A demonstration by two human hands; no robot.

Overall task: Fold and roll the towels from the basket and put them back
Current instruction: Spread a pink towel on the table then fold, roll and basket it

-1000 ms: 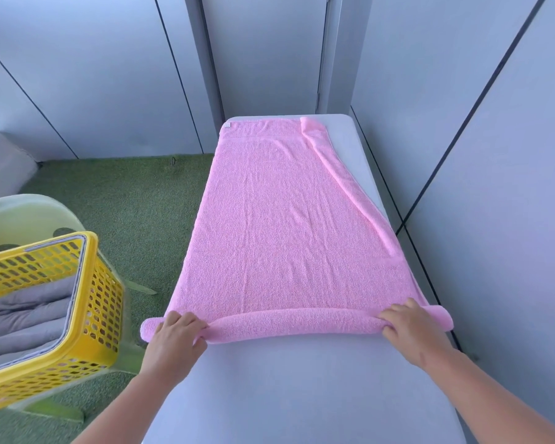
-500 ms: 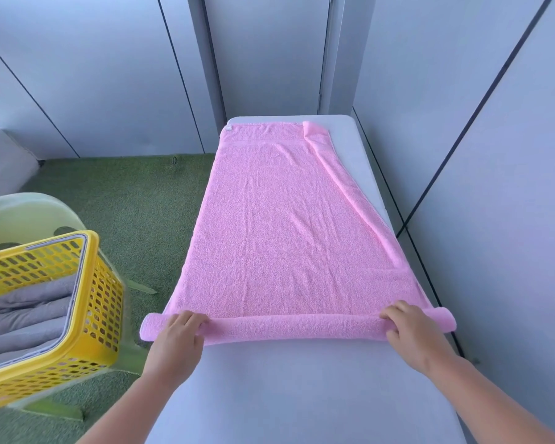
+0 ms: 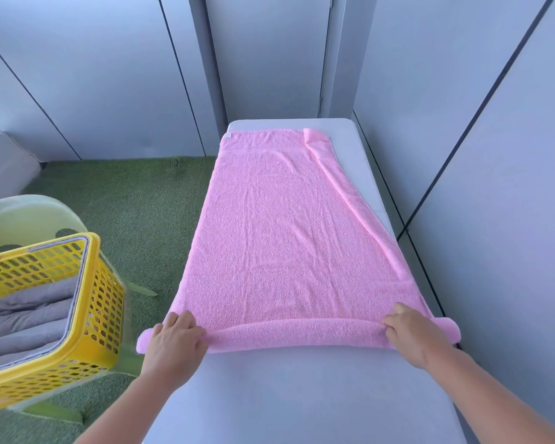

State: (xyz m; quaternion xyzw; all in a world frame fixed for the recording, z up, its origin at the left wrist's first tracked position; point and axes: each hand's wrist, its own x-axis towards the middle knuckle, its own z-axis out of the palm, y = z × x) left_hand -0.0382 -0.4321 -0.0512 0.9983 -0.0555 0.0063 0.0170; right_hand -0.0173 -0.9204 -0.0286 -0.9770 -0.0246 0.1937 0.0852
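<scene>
Grey and smooth, the tabletop [image 3: 285, 395] runs bare from my forearms up to my hands. My left hand [image 3: 173, 339] and right hand [image 3: 412, 334] sit well apart. Each has its fingers curled over one end of a soft, sausage-shaped roll [image 3: 295, 334] of terry cloth that spans the gap between them, and a stub of it pokes out beyond each hand.

The roll is the near end of the pink towel [image 3: 285, 235]. Its nubbly looped pile lies flat on the table beyond my fingertips, faintly creased lengthwise. Past my right hand the long edge is folded inward on a slant, so the sheet narrows toward a hemmed far end with a small turned-over corner.

Out beyond my left hand, lower than the table, stands a yellow plastic basket [image 3: 103, 302] with a lattice of oblong holes, and rolled grey towels [image 3: 23, 312] lie side by side in it. A pale green moulded chair [image 3: 23, 216] shows behind and beneath it, on shaggy green turf [image 3: 135, 200]. Flat grey wall panels [image 3: 93, 75] with dark seams stand farthest off.
</scene>
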